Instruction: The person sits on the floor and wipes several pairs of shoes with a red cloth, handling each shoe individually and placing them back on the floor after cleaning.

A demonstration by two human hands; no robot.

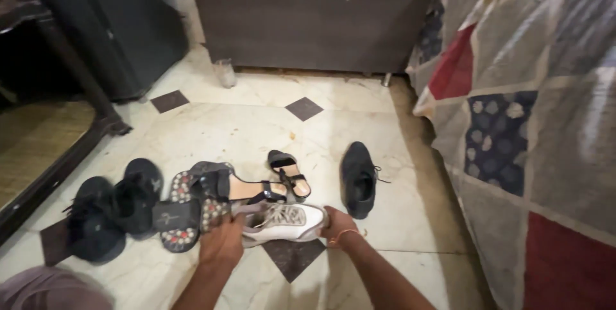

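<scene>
Both my hands hold a white and grey sneaker (282,220) lying on the marble floor. My left hand (221,241) grips its heel end, and my right hand (337,223) is closed on its toe end. Just behind the sneaker lie two black strappy sandals (290,172) with tan insoles. To the left sit studded massage slippers (179,210) and a pile of black shoes (112,210). A single black lace-up shoe (358,178) lies to the right, apart from the rest.
A bed with a patchwork quilt (526,124) fills the right side. A dark wooden cabinet (308,15) stands at the back, with a small glass (226,73) on the floor beside it. A dark table leg and frame (77,79) stand at the left.
</scene>
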